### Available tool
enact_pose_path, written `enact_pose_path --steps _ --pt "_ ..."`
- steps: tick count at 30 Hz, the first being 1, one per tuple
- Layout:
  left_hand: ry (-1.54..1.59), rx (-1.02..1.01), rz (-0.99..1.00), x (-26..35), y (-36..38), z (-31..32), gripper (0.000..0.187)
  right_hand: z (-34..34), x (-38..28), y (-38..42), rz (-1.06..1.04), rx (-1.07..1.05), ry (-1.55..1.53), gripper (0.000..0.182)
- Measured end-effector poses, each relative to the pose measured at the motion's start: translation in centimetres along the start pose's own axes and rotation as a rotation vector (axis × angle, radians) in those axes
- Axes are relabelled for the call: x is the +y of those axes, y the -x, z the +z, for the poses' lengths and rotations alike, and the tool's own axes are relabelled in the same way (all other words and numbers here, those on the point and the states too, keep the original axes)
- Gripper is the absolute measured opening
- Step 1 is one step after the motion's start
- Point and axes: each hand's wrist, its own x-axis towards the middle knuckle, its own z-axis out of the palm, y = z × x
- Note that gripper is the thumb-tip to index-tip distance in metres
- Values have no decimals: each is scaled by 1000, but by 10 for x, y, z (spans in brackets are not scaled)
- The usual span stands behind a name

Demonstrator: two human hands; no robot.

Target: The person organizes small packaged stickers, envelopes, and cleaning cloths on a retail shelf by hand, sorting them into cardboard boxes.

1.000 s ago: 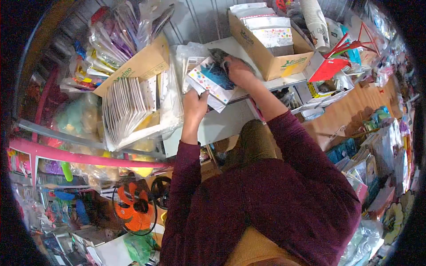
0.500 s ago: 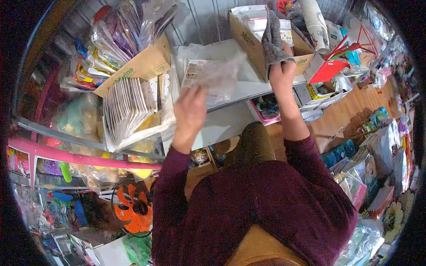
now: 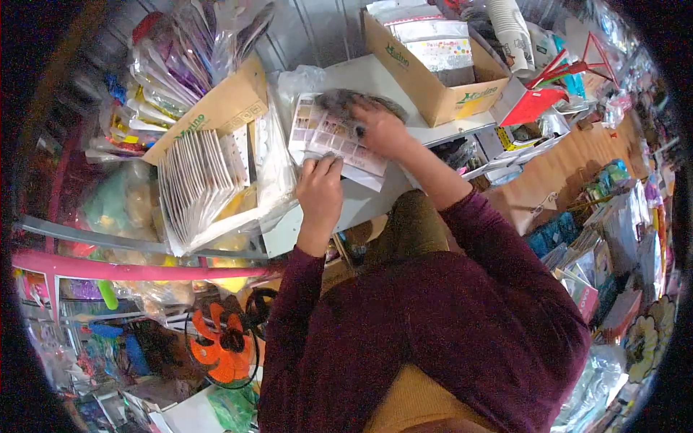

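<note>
A flat pack with a printed grid of small pictures (image 3: pixel 328 141) lies tilted on the grey shelf. At its near edge, my left hand (image 3: pixel 321 189) has its fingers curled on the pack. The dark grey cloth (image 3: pixel 339 101) is pressed over the pack's upper part, and my right hand (image 3: pixel 381 130) is closed on it, blurred by motion. Clear plastic (image 3: pixel 299 81) pokes out behind the pack. Just left of my left hand stands a carton full of upright white packets (image 3: pixel 198 191).
A cardboard box (image 3: pixel 447 97) of packets stands at the back right, beside stacked paper cups (image 3: pixel 511 36) and a red item (image 3: pixel 523 110). Bagged goods fill another carton (image 3: pixel 209 108) at the left. An orange fan (image 3: pixel 224 346) is below a pink rail (image 3: pixel 144 267).
My right hand has brought the grey cloth from the right-hand box leftward onto the printed pack. My left hand has moved slightly right and down, to the pack's near edge.
</note>
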Motion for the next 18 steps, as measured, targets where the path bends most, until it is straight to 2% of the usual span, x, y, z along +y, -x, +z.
enact_pose_path --steps 1,3,6,8,10,12,14,15,16,18 --pt "-1 8 13 -1 -2 -1 17 -4 14 -7 -1 15 2 50" --pt "44 70 20 -2 -4 -4 19 -3 48 -17 -44 209 40 50" --pt "-126 184 119 -6 -35 -33 21 1 59 -9 -88 240 140 48" --pt "-108 303 171 -11 -67 -54 21 -17 45 -3 -20 203 50 46" --pt "19 423 75 -2 -106 -79 17 -36 30 -3 279 -321 137 43" --pt "7 476 68 4 -145 -92 14 -30 35 -3 340 -348 91 43" --pt "34 455 118 18 -185 -98 12 8 69 -11 -156 172 -3 41" --pt "83 442 129 30 -203 -100 12 -49 27 11 -11 -166 32 42" --pt "132 429 140 42 -219 -97 12 -37 35 8 -6 -153 25 42" --pt "160 432 173 51 -251 -76 13 -7 56 -2 -105 235 -131 44"
